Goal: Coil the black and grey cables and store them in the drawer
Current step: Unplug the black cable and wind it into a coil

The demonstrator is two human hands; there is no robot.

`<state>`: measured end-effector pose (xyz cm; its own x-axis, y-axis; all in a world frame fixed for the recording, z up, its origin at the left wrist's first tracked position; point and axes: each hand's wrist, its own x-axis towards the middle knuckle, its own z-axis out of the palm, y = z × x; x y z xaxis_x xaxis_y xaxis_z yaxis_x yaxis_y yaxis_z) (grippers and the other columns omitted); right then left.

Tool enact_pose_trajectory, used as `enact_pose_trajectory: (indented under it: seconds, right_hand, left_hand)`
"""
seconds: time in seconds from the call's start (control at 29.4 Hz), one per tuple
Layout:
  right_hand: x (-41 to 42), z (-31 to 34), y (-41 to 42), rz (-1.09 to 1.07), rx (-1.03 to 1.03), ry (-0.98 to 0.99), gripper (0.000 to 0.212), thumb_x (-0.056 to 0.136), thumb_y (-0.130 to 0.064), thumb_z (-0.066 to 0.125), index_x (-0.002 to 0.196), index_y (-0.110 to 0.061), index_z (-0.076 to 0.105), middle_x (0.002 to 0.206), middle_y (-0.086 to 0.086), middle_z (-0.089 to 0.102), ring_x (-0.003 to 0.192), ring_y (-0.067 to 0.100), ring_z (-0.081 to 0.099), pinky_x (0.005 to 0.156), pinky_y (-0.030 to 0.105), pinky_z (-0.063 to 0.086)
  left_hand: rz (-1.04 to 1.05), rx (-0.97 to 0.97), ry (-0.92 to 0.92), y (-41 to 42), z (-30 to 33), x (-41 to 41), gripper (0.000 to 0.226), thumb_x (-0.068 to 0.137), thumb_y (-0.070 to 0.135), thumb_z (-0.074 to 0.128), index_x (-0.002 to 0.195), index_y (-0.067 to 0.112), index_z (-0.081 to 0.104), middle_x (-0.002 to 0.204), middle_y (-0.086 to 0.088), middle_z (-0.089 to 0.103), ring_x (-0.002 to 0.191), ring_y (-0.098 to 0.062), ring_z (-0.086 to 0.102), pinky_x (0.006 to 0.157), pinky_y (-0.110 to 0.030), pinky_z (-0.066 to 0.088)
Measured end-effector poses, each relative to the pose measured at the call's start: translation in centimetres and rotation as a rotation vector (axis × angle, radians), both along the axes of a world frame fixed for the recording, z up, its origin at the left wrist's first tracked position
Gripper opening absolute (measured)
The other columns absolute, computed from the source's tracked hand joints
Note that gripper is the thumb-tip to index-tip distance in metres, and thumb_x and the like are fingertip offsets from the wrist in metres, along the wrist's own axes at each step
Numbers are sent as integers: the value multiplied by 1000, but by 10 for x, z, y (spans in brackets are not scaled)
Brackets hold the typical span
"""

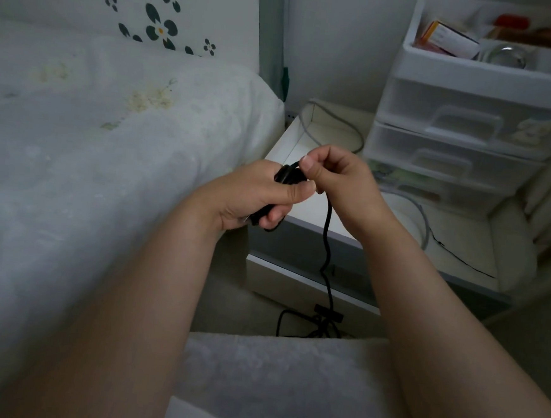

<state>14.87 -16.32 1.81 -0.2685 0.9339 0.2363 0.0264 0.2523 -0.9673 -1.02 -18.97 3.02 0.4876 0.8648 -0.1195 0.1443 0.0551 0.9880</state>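
My left hand (pixel 255 197) grips a small bundle of coiled black cable (pixel 285 176), fingers curled round it. My right hand (pixel 339 177) pinches the same cable just above the bundle. From there the loose black cable (pixel 326 242) hangs down to the floor, where it ends in a tangle with a small clip. A grey cable (pixel 346 125) loops over the white bedside table (pixel 462 253) and runs on to the right. Below the tabletop the table's drawer (pixel 295 279) stands pulled out a little.
A bed with a white floral cover (pixel 106 162) fills the left side. A white plastic drawer unit (pixel 464 138) stands on the table at the right, its top tray holding boxes and a glass object. My lap in pale cloth (pixel 270 383) is at the bottom.
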Motion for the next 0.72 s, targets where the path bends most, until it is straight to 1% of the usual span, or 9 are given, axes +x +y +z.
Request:
enact_pose_trajectory:
  seconds: [0.07, 0.14, 0.27, 0.34, 0.37, 0.48, 0.54, 0.61, 0.72]
  right_hand:
    - [3, -2, 2, -4, -6, -20, 14, 88, -18, 63, 75, -18, 59, 62, -11, 56, 56, 3, 46, 58, 20, 39]
    - [5, -4, 4, -24, -29, -62, 17, 88, -30, 64, 76, -20, 57, 66, -11, 57, 59, 6, 48, 58, 23, 40]
    - [6, -6, 5, 22, -87, 24, 38, 80, -49, 57, 72, -13, 49, 54, -2, 47, 46, 7, 39, 47, 21, 33]
    - [2, -9, 5, 106, -179, 142, 39, 81, -50, 51, 73, -13, 48, 48, -6, 36, 43, 7, 28, 44, 22, 22]
    - [1, -10, 6, 130, -221, 184, 36, 87, -47, 50, 75, -13, 48, 47, -8, 31, 42, 6, 23, 44, 22, 18]
    - [0, -12, 8, 102, -254, 186, 29, 96, -37, 49, 79, -13, 54, 47, -12, 27, 43, 6, 20, 44, 23, 13]
    - [-4, -11, 6, 20, -219, 151, 39, 95, -37, 49, 95, 0, 59, 47, -14, 33, 45, 6, 24, 44, 22, 17]
    - [-7, -11, 5, -96, -169, 109, 42, 98, -33, 46, 101, 8, 54, 48, -15, 38, 45, 5, 30, 42, 20, 22]
    - [-14, -12, 5, -191, -82, 65, 29, 101, -27, 41, 86, -8, 56, 54, -9, 40, 46, 5, 34, 42, 21, 27]
  left_hand:
    - [19, 34, -1, -1, 0, 1, 30, 77, 40, 62, 54, 20, 63, 41, 1, 48, 35, -11, 41, 40, -21, 37]
    - [6, 57, -35, -5, 3, 2, 29, 75, 45, 59, 67, 17, 61, 40, 3, 48, 35, -10, 46, 42, -21, 40]
    - [-26, 66, -102, -11, 8, 2, 50, 67, 55, 53, 84, 8, 58, 35, 5, 43, 44, -11, 61, 53, -23, 51]
    - [-24, 47, -170, -11, 9, 2, 61, 75, 57, 47, 91, 0, 63, 34, 7, 38, 34, -7, 48, 46, -20, 45]
    - [-13, 24, -216, -10, 10, 3, 73, 81, 58, 42, 96, -10, 61, 34, 7, 36, 30, -4, 40, 42, -19, 41]
    - [20, -67, -368, -4, 11, 4, 95, 91, 62, 24, 112, -28, 43, 36, 5, 37, 25, -3, 28, 35, -18, 32]
    - [20, -155, -523, -1, 11, 4, 83, 98, 54, 19, 117, -23, 45, 37, 5, 38, 25, -3, 26, 33, -18, 28]
    - [23, -210, -614, -1, 11, 4, 64, 101, 39, 22, 110, -13, 58, 36, 7, 35, 25, -3, 26, 33, -19, 26]
    - [38, -232, -647, -3, 11, 8, 51, 98, 33, 28, 105, -4, 62, 35, 9, 33, 26, -2, 25, 34, -19, 23]
